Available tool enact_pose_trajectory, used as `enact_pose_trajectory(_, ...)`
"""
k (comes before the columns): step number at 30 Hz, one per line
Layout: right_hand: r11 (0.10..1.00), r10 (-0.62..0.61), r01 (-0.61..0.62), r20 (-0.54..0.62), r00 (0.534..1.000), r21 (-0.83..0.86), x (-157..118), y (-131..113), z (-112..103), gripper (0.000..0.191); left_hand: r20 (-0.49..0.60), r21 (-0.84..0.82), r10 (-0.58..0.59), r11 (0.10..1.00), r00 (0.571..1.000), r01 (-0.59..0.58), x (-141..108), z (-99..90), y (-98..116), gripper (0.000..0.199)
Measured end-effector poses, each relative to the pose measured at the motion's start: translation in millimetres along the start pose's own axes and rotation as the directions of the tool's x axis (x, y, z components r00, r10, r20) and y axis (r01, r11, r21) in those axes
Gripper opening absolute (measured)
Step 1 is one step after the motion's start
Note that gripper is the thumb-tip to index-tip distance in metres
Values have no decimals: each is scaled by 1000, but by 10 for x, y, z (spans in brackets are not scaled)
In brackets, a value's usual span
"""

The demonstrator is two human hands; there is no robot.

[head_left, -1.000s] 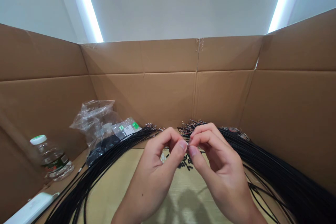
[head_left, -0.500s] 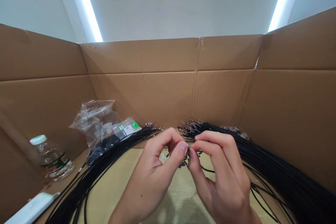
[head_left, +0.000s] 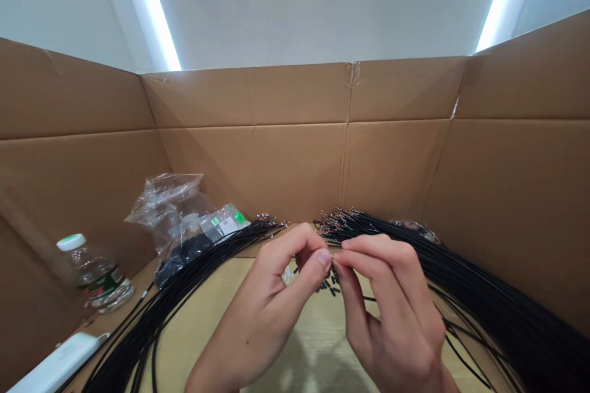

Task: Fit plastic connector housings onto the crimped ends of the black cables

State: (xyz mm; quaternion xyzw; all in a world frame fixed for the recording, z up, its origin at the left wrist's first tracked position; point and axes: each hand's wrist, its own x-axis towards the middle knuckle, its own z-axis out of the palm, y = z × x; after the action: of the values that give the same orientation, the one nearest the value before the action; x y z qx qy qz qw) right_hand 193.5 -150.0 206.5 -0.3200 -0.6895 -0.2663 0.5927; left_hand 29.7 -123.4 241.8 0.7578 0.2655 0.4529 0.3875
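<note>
My left hand (head_left: 271, 301) is closed in a pinch, thumb pressed against the bent index finger. My right hand (head_left: 391, 307) pinches just beside it, thumb against its first fingers, the others loosely curved. The fingertips of both hands almost meet around something tiny, mostly hidden, that I cannot make out. Behind the right hand a short stretch of black cable (head_left: 370, 299) shows; where its end lies is hidden. Small black pieces (head_left: 332, 287) are scattered on the yellowish board (head_left: 322, 331) beyond and below the fingertips, with a few whitish bits (head_left: 288, 274) partly covered by my left hand.
Bundles of black cables with bared wire ends lie left (head_left: 184, 282) and right (head_left: 461, 282). At the left are a clear plastic bag (head_left: 168, 196), a labelled packet (head_left: 225, 224), a water bottle (head_left: 104, 279) and a white power strip (head_left: 59, 362). Cardboard walls (head_left: 258, 166) enclose the space.
The fingertips have drawn slightly closer, and the small dark piece between them is less visible. Less of the cable behind the right hand shows. The view has shifted slightly.
</note>
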Motion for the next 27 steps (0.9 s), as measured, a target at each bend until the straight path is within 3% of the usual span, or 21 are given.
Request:
enact_pose_trajectory(6,969,204,-208,43,978,130,52,56,-23,17,-36,-41,0,999,999,-2,0,-21,-30,32)
enact_pose_trajectory(9,948,240,-251,80,967,193,98,70,-39,12,-55,-48,2,999,999,-5,17,-6,-38,31)
enact_pose_trajectory(15,934,238,-254,93,967,250,129,60,-48,14,-55,-72,2,997,998,-6,16,20,-28,30)
enact_pose_trajectory(27,963,198,-204,52,979,179,93,77,-49,16,-58,-59,-7,998,998,3,-2,45,-21,30)
